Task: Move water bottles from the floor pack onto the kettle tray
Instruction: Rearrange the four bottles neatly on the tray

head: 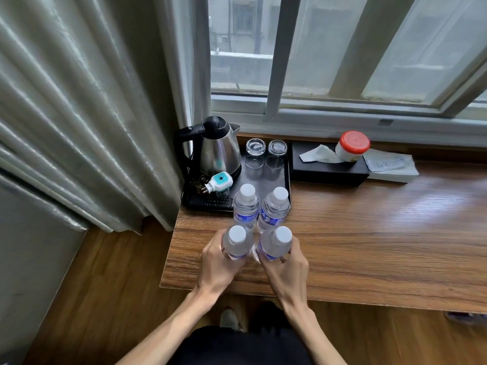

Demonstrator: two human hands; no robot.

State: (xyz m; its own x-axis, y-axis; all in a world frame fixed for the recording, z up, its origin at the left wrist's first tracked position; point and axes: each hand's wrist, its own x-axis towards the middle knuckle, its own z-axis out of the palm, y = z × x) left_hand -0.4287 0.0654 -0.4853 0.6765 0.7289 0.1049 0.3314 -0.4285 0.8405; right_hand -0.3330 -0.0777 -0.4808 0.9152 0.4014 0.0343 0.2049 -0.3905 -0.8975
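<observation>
Two clear water bottles with white caps and blue labels, one on the left and one on the right, stand side by side at the front edge of the black kettle tray. My left hand grips a third bottle upright above the wooden desk, just in front of them. My right hand grips a fourth bottle right beside it. The steel kettle stands at the tray's back left. The floor pack is out of view.
Two upturned glasses sit at the tray's back. A white and teal plug-in device lies by the kettle. A black tissue box with a red-lidded jar sits right of the tray. Curtain hangs left.
</observation>
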